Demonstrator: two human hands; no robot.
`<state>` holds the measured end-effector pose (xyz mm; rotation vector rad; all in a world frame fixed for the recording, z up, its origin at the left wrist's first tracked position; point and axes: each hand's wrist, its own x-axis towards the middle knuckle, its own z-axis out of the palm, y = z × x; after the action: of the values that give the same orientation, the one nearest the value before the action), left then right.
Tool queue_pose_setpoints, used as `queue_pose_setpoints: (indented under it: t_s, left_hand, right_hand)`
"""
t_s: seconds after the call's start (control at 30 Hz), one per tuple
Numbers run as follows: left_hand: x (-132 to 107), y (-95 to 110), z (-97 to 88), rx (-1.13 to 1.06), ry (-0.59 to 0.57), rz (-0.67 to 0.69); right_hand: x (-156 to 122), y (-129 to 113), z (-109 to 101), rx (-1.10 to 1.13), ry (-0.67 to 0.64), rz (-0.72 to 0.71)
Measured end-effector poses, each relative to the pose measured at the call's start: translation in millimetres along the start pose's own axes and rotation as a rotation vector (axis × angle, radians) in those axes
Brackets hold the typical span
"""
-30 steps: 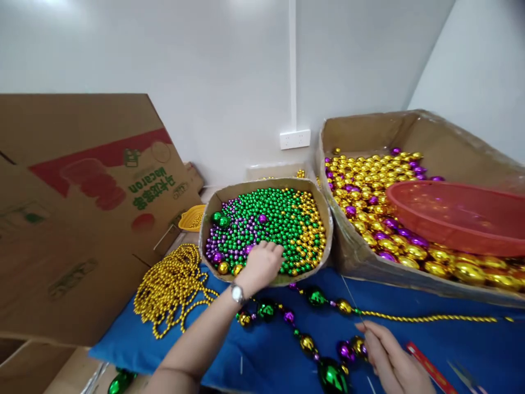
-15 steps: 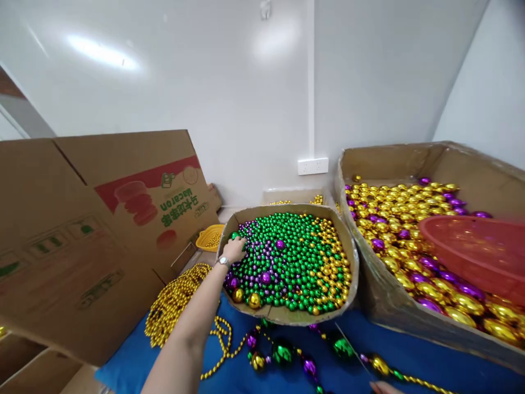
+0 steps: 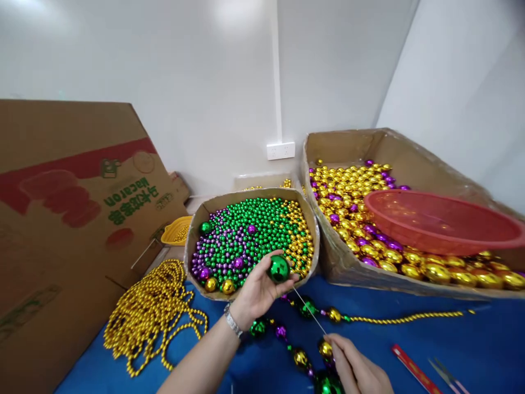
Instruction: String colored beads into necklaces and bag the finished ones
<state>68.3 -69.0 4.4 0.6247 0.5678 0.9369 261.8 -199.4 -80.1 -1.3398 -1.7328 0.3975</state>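
Observation:
My left hand (image 3: pixel 266 284), a watch on its wrist, holds a large shiny green bead (image 3: pixel 279 269) in its fingers above the near edge of a cardboard box (image 3: pixel 205 295). That box is filled with small green, purple and gold beads (image 3: pixel 258 219). Lower right, my right hand (image 3: pixel 356 364) pinches a long thin needle (image 3: pixel 310 311), whose tip reaches the left fingers, just below the green bead. Hanging by the right fingers is a gold bead (image 3: pixel 325 350). A strand of mixed large and small beads (image 3: pixel 281 332) lies on the blue cloth (image 3: pixel 262 366) beneath both hands.
At right stands a larger box (image 3: pixel 348 273) of gold and purple beads, with a red plastic basket (image 3: pixel 443 221) on them. Gold bead strands (image 3: pixel 151 312) lie left, beside a printed carton (image 3: pixel 82 219). Scissors (image 3: pixel 447 376) and a red strip (image 3: pixel 414 368) lie front right.
My left hand has come out of the bead box, moving right and nearer, now with a large green bead. My right hand and the needle have come further into view. The camera has turned right.

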Motion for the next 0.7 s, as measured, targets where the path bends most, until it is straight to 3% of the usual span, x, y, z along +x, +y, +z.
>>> queue_pose_setpoints:
  t_s: [0.2,0.4,0.57,0.7]
  left_hand:
    - [1,-23,11.8,-0.056,0.08,0.073]
    - [-1,-28,14.6,-0.041,0.12,0.116]
    - [-3,-34,15.9,0.004,0.11,0.16]
    - [-10,-47,16.8,0.162,0.04,0.235]
  right_hand:
    - [-3,-5,0,-0.12,0.07,-0.126]
    - [-1,-5,0,-0.172,0.081,-0.177]
    - [-1,-7,2,-0.205,0.096,-0.183]
    - [1,-6,4,-0.239,0.133,-0.165]
